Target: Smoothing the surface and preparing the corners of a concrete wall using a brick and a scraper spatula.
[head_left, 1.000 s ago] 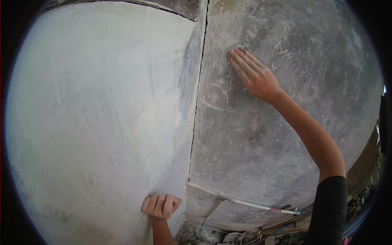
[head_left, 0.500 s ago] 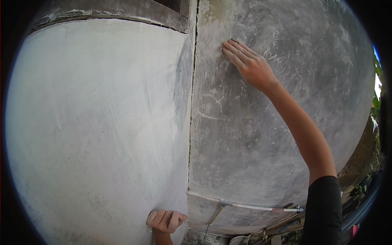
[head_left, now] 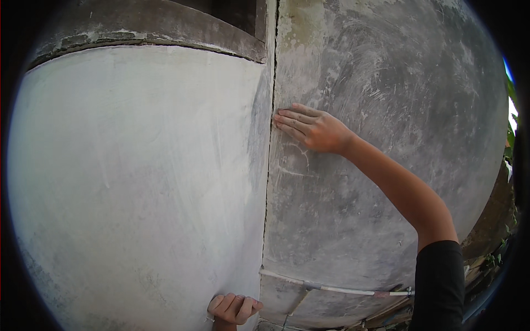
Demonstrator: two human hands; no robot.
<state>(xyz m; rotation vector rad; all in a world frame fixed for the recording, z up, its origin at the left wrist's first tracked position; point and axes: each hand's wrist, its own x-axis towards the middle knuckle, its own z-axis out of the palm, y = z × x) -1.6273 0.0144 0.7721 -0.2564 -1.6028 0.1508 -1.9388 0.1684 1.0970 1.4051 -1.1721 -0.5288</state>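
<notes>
My right hand (head_left: 309, 128) lies against the grey wall (head_left: 353, 220), its fingers stretched out flat and pointing left. The fingertips reach the dark vertical crack (head_left: 269, 182) where the grey wall meets the whitish wall (head_left: 149, 165). Whatever is under the palm and fingers is hidden. Low in the view, my left hand (head_left: 234, 309) is closed, with its fingers curled, in front of the whitish wall near the corner. A thin pale edge shows beside it, but what it holds, if anything, I cannot make out.
A dark ledge (head_left: 138, 25) with an opening above runs over the whitish wall. A pale pipe (head_left: 342, 289) crosses the lower grey wall, with a thinner branch going down. Green plants (head_left: 510, 138) and clutter stand at the right edge.
My right hand has moved down and left across the grey wall to the crack, its fingers turning more sideways. My left hand stays low and closed. The view has tilted slightly upward.
</notes>
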